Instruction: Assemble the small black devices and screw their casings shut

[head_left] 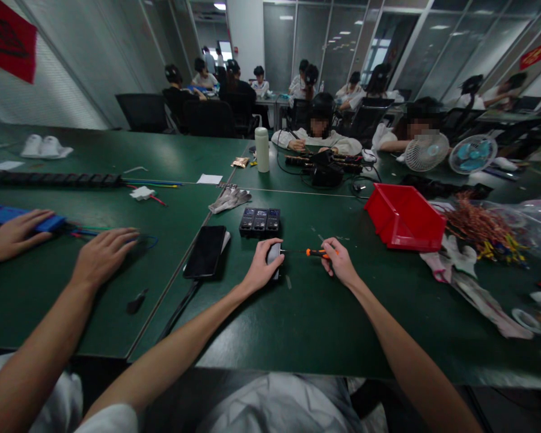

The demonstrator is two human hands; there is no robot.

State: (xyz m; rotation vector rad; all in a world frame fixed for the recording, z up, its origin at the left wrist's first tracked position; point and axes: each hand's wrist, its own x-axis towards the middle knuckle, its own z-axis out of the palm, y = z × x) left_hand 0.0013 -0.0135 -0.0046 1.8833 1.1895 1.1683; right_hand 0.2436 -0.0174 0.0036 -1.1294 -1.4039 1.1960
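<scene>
Wearing white cloth (pixel 270 403) below the table (pixel 315 337). Gripping a grey block (pixel 274 255) in the curled left hand (pixel 262 266); pinching an orange-and-black screwdriver (pixel 315 253) in the nearly closed right hand (pixel 338 261), shaft toward the block. Farther off, showing a black module (pixel 260 222), then a pale bottle (pixel 262 150).

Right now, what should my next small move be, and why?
Probably ease the orange-handled screwdriver lightly inward with the right hand to check seating: its shaft points at the grey block the left hand grips, but engagement isn't visible.

A phone (pixel 206 252) lies left of their left hand (pixel 264 264); a bin (pixel 406 233) sits beyond their right hand (pixel 340 261), rightward.
</scene>
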